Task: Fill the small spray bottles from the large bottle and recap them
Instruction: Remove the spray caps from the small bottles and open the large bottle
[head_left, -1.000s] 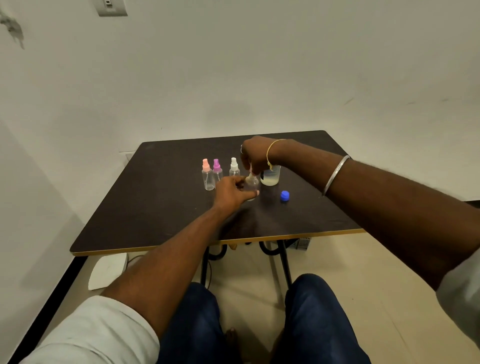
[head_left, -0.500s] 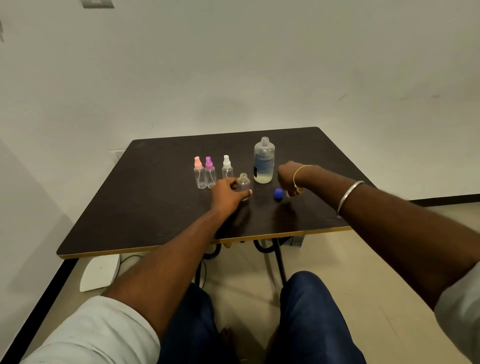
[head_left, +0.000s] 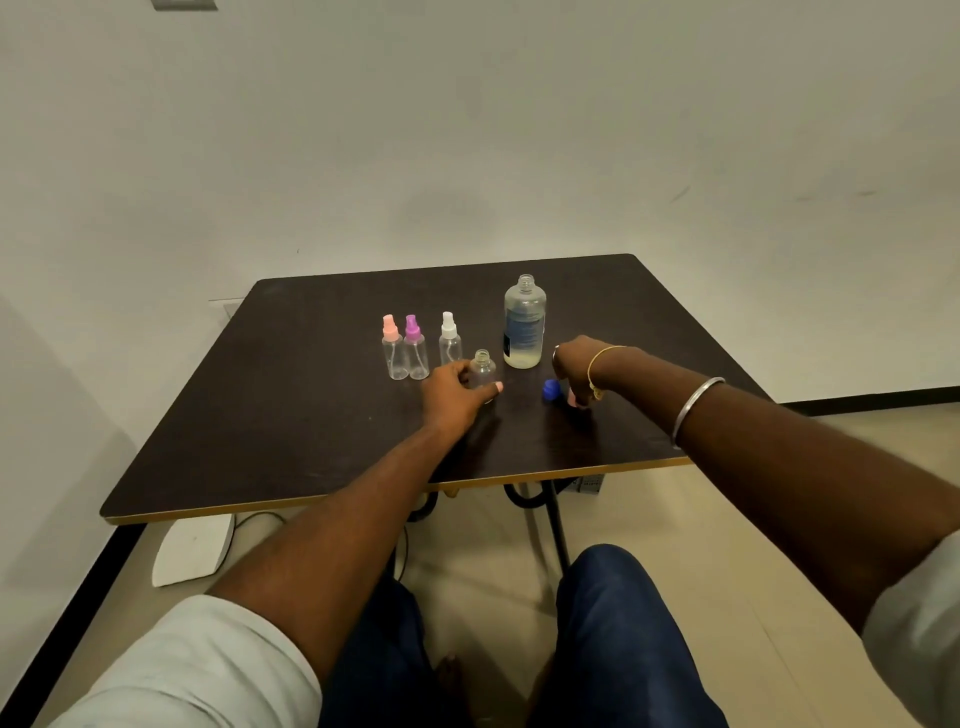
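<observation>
On the dark table (head_left: 311, 415) my left hand (head_left: 452, 395) grips a small clear bottle (head_left: 483, 370) with an uncovered neck. The large bottle (head_left: 524, 327) stands uncapped just behind it, with a little liquid at its bottom. Its blue cap (head_left: 549, 388) lies on the table to the right. My right hand (head_left: 576, 369) is curled down right beside that cap, closed on a small pinkish spray top (head_left: 572, 398) that is mostly hidden. Three more small bottles stand to the left, topped pink (head_left: 390, 349), purple (head_left: 414, 349) and white (head_left: 450, 340).
The table's near edge (head_left: 519, 480) runs in front of my knees (head_left: 613, 623), with black metal legs below. A white flat object (head_left: 192, 551) and a cable lie on the floor at the left. A plain wall stands close behind the table.
My right hand lifted the spray top off the small bottle and carried it right and down beside the blue cap. The large bottle came into full sight. My left hand stayed on the small bottle.
</observation>
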